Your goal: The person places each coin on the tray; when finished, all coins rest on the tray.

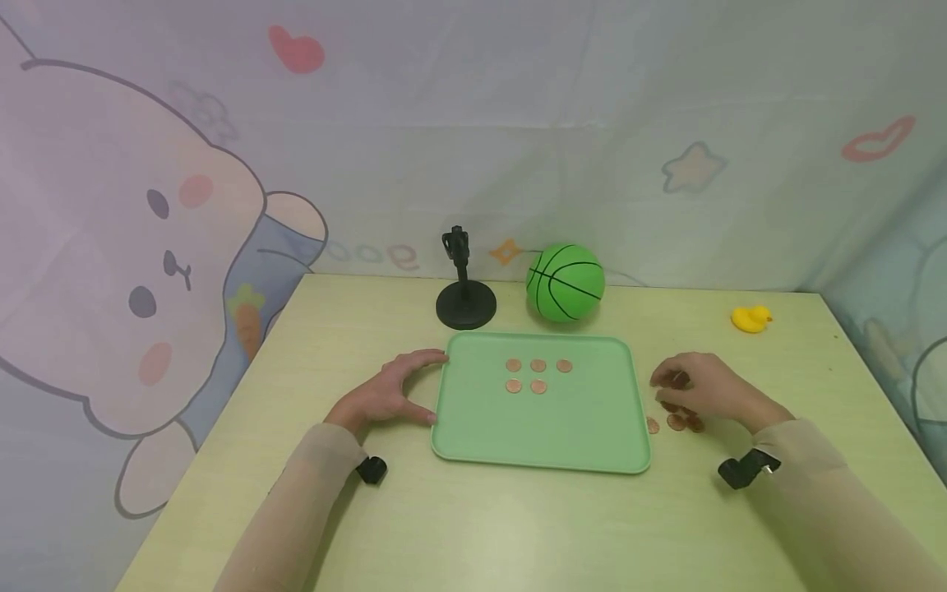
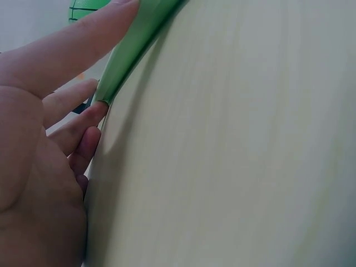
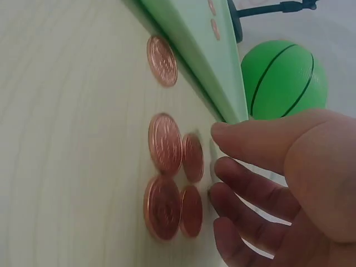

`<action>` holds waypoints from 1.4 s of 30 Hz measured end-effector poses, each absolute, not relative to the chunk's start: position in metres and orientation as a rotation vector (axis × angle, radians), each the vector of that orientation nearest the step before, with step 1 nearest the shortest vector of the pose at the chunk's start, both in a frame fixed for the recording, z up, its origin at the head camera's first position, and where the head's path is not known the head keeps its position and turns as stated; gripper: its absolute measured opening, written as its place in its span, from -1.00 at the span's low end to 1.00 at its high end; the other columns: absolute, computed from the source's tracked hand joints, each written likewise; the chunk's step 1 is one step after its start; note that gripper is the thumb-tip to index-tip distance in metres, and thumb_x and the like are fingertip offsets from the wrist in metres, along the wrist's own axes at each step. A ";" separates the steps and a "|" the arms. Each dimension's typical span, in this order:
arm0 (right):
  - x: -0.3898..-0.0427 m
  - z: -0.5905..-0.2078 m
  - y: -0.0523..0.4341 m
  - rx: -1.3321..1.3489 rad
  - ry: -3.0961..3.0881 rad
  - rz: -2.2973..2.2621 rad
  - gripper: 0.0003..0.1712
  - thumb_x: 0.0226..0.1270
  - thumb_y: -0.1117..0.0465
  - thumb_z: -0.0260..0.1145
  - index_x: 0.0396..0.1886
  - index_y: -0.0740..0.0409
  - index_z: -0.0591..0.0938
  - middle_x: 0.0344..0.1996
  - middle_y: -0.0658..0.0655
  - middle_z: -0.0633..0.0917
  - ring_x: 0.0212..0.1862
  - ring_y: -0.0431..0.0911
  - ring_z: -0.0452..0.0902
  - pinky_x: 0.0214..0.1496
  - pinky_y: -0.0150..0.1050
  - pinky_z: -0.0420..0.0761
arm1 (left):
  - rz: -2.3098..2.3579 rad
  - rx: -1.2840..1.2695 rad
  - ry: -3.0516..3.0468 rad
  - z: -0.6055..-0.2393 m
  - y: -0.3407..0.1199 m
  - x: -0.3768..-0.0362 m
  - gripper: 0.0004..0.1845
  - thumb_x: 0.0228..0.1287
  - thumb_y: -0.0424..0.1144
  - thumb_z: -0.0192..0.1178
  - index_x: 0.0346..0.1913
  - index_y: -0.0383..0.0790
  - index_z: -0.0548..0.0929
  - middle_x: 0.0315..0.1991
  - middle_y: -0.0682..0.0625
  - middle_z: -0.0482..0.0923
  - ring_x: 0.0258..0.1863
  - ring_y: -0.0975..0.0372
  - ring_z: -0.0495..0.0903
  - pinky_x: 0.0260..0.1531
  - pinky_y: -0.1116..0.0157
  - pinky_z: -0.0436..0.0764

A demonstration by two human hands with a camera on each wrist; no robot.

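Note:
A light green tray (image 1: 540, 427) lies on the table, with several copper coins (image 1: 538, 365) set in two rows on it. At its left edge is my left hand (image 1: 385, 390), thumb and fingers spread apart; in the left wrist view the fingertips (image 2: 100, 108) touch the tray's side. My right hand (image 1: 699, 386) hovers over loose copper coins (image 1: 676, 422) just right of the tray, its fingers loosely bent. Seen from the right wrist, several coins (image 3: 165, 144) lie on the table right by the fingertips (image 3: 222, 133), with a gap between thumb and fingers.
Behind the tray stand a black microphone-like stand (image 1: 465, 304) and a green ball (image 1: 565, 284) with black lines. A yellow toy duck (image 1: 750, 319) sits at the back right of the table (image 1: 518, 526). A printed cloth (image 1: 444, 164) hangs along the back.

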State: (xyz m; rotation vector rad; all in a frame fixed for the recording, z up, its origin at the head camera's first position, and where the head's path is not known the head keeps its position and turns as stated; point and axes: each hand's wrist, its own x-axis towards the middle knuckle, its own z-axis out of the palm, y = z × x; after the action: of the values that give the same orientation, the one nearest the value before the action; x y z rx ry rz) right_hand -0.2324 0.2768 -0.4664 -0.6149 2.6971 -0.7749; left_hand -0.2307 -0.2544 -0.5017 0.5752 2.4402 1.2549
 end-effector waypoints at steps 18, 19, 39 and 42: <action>-0.227 -0.461 0.290 -0.596 2.628 -0.806 -0.64 0.30 0.14 0.55 -0.02 0.26 0.75 -0.21 0.01 0.76 -0.21 -0.12 0.61 -0.09 -0.15 0.62 | 1.229 0.579 2.449 -0.498 -0.253 -0.231 0.10 -0.14 -0.12 0.74 0.55 0.12 0.41 0.63 0.03 0.21 0.64 -0.03 0.05 0.59 -0.24 -0.03; -0.227 -0.461 0.290 -0.594 2.625 -0.811 -0.64 0.30 0.15 0.55 -0.01 0.27 0.74 -0.22 0.01 0.76 -0.23 -0.13 0.62 -0.10 -0.16 0.62 | 1.227 0.582 2.451 -0.498 -0.253 -0.231 0.09 -0.14 -0.12 0.74 0.55 0.12 0.41 0.63 0.03 0.21 0.64 -0.03 0.05 0.59 -0.24 -0.03; -0.236 -0.464 0.280 -0.642 2.563 -0.800 -0.91 0.42 0.29 0.43 -0.14 0.17 0.72 -0.36 -0.03 0.71 -0.35 -0.16 0.64 -0.19 -0.32 0.63 | 1.256 0.558 2.422 -0.503 -0.255 -0.232 0.10 -0.16 -0.12 0.75 0.55 0.15 0.42 0.63 0.07 0.20 0.64 0.00 0.01 0.59 -0.24 -0.05; -0.236 -0.464 0.278 -0.630 2.541 -0.805 -0.90 0.45 0.31 0.39 -0.11 0.22 0.68 -0.40 0.00 0.69 -0.47 -0.14 0.61 -0.29 -0.32 0.63 | 1.256 0.547 2.426 -0.503 -0.256 -0.231 0.10 -0.17 -0.12 0.75 0.54 0.17 0.42 0.62 0.08 0.20 0.64 0.00 0.03 0.59 -0.25 -0.04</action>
State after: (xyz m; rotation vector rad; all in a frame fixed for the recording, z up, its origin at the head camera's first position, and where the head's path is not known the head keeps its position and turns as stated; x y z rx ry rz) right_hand -0.2358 0.2783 -0.4639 -0.6304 2.5409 -0.8052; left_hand -0.2312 -0.2560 -0.5026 0.5470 2.4263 1.2561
